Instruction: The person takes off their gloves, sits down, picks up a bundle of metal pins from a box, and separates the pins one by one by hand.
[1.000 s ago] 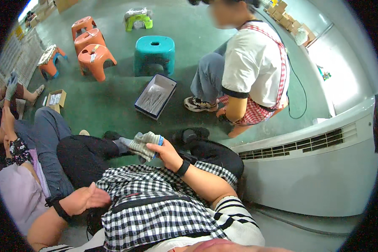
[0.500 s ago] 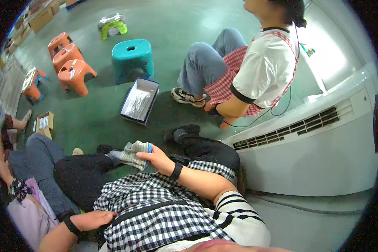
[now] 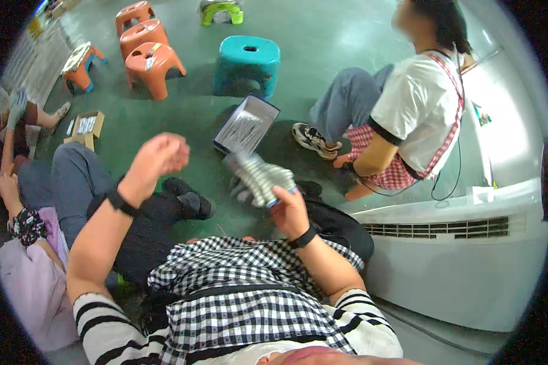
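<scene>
Grey-striped cloth [image 3: 260, 180] pinched between thumb and fingers of the right hand [image 3: 292, 215], long axis running forward-left toward the box [image 3: 263, 111], near edge. Left hand [image 3: 158, 157], blurred, loosely half-open, nothing visible in it, is left of cloth, apart.

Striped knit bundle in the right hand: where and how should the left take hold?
Likely best: pinch the striped knit bundle at its free upper-left end, coming from the left. The right hand holds the blue-edged lower-right end, and the free end points toward the side of the empty left hand. It looks soft, so a light pinch should do.
</scene>
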Available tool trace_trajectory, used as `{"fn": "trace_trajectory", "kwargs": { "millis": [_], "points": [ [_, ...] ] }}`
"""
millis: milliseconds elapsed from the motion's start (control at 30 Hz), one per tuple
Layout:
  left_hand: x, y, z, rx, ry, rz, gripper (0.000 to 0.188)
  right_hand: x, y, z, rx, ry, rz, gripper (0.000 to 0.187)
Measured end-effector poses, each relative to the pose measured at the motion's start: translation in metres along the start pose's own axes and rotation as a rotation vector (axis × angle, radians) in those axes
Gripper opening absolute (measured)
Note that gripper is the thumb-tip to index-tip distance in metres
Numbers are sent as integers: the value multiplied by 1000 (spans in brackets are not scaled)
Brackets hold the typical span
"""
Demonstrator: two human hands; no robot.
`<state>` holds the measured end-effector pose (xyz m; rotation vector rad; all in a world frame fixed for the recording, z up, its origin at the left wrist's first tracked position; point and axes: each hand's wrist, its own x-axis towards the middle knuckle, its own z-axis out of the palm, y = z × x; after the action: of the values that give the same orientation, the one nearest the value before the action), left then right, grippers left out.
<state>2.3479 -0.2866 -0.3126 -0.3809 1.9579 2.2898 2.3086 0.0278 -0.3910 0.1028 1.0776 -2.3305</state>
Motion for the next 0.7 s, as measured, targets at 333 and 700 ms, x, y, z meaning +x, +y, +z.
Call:
{"fn": "trace_trajectory", "kwargs": {
  "millis": [333, 700],
  "points": [
    [76, 55, -12, -511, 108, 231, 21, 40, -40, 15, -160, 235, 175, 17],
    [66, 78, -48, -254, -175, 283, 35, 76, -35, 23, -369, 205, 260, 31]
  ]
}}
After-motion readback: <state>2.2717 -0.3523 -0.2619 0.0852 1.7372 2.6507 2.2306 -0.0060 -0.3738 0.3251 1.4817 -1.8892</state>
